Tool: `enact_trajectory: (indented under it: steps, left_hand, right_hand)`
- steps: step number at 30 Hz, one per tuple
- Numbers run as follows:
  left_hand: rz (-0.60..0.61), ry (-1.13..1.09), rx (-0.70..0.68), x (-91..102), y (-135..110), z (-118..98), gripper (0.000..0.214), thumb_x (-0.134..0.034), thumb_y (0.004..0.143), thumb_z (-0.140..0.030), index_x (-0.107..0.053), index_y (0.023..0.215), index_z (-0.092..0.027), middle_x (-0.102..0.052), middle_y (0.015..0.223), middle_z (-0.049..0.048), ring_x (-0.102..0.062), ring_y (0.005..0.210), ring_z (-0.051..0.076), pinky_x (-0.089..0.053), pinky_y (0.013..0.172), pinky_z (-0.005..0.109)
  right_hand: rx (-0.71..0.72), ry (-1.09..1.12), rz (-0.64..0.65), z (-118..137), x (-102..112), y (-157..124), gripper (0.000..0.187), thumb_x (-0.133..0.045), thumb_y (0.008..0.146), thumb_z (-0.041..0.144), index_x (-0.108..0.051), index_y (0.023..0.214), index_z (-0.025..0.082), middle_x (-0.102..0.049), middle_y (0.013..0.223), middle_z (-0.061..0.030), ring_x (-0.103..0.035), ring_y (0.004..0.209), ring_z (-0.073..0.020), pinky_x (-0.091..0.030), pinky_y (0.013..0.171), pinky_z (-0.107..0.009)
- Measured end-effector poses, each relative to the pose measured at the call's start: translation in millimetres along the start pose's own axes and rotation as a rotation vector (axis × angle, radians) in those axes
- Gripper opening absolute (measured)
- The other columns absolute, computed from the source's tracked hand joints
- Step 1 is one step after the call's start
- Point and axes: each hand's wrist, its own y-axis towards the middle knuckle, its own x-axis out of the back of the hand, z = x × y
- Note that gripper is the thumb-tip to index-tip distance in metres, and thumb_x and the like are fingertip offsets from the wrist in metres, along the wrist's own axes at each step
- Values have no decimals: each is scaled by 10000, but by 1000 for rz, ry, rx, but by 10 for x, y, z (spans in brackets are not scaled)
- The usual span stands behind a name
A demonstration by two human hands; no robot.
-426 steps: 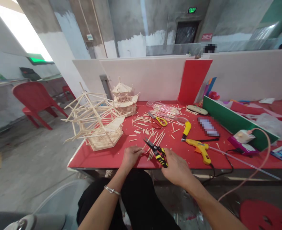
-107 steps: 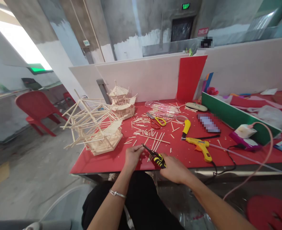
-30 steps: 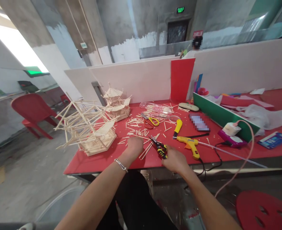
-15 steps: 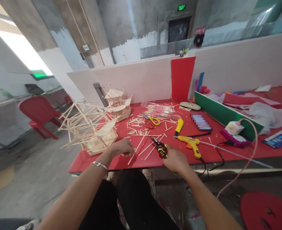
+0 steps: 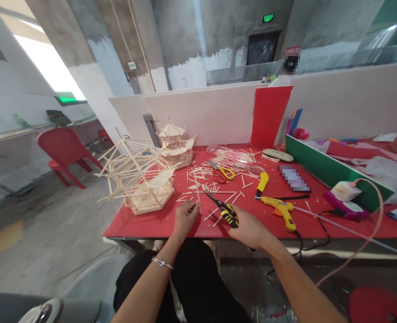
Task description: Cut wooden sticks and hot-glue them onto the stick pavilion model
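My left hand [image 5: 185, 218] is closed in a pinch on a thin wooden stick [image 5: 199, 194], which points up and away over the table. In my right hand [image 5: 250, 226] is a pair of pliers [image 5: 228, 212] with black-and-yellow handles; the slim dark jaws reach left toward the stick, and whether they touch it I cannot tell. Loose sticks [image 5: 212, 212] lie under and beside the pliers. Just beyond are scissors [image 5: 228, 174] with red and yellow handles, among short cut pieces. Left of my left hand stands an open model frame [image 5: 151, 195] built of sticks.
A smaller roofed stick model [image 5: 173, 142] stands behind. To the right lie a yellow-handled tool [image 5: 262, 183], a yellow glue gun [image 5: 279, 208] with its cord, and a phone [image 5: 294, 178]. A green board [image 5: 333, 170] stands on the red table [image 5: 134, 226]. A person [image 5: 289, 67] is beyond the partition.
My left hand has turned upward, and the stick it pinches now stands steeper, nearer the plier jaws. The pliers stay in my right hand. The view has shifted slightly left.
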Motion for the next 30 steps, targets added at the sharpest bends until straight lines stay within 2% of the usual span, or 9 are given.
enact_trajectory:
  steps: [2, 4, 8, 11, 15, 18, 24, 30]
  left_hand:
    - [-9, -11, -21, -24, -22, 9, 276, -569, 849, -312, -660, 629, -172, -572, 612, 9, -496, 589, 122, -384, 580, 235]
    - [-8, -29, -34, -55, -46, 23, 260, -583, 851, -313, -695, 660, -178, -599, 631, 18, -516, 599, 126, -400, 591, 236]
    - [-21, -87, -17, -102, -75, 106, 227, -593, 859, -321, -754, 774, -186, -690, 773, 58, -609, 717, 158, -472, 683, 259]
    - [-6, -127, 15, -90, -60, 209, 216, -619, 839, -325, -769, 767, -186, -711, 857, 73, -644, 792, 181, -503, 713, 276]
    - [108, -156, 29, -30, -27, 326, 185, -675, 785, -299, -763, 670, -185, -685, 691, 41, -620, 652, 157, -494, 628, 259]
    - [165, -165, 32, -5, -19, 365, 165, -675, 779, -275, -764, 671, -187, -696, 672, 37, -620, 641, 156, -494, 638, 261]
    - [199, -142, 50, -18, -22, 352, 129, -675, 761, -242, -752, 676, -185, -703, 677, 25, -621, 648, 153, -476, 617, 242]
    - [217, -77, 35, 3, -42, 292, 119, -652, 764, -210, -739, 688, -185, -691, 665, 6, -607, 643, 143, -457, 614, 230]
  right_hand:
    - [16, -83, -55, 15, -60, -41, 615, -601, 676, 235, -498, 1281, 212, -636, 1164, -86, -593, 1030, -239, -419, 820, -295]
    - [16, -186, -99, 32, -129, -55, 595, -608, 697, 277, -496, 1278, 208, -623, 1191, -114, -583, 1075, -274, -413, 843, -326]
    - [-2, -280, -125, 92, -228, 4, 482, -587, 730, 279, -531, 1203, 203, -661, 1117, -112, -626, 998, -277, -416, 762, -314]
    - [-3, -296, -121, 112, -274, 43, 461, -581, 748, 282, -533, 1198, 192, -679, 1080, -106, -643, 953, -266, -417, 733, -305]
    - [-7, -332, -149, 88, -332, 51, 574, -578, 772, 299, -461, 1312, 143, -628, 1208, -158, -614, 1050, -287, -426, 800, -329]
    - [3, -349, -163, 75, -369, 64, 607, -575, 787, 316, -431, 1352, 145, -604, 1250, -163, -587, 1110, -292, -423, 847, -335]
    - [25, -363, -180, 67, -441, 93, 596, -566, 788, 306, -434, 1344, 136, -594, 1254, -167, -587, 1099, -304, -429, 848, -349]
    - [31, -352, -179, 35, -474, 71, 586, -568, 774, 242, -429, 1335, 145, -606, 1242, -142, -592, 1086, -273, -418, 845, -314]
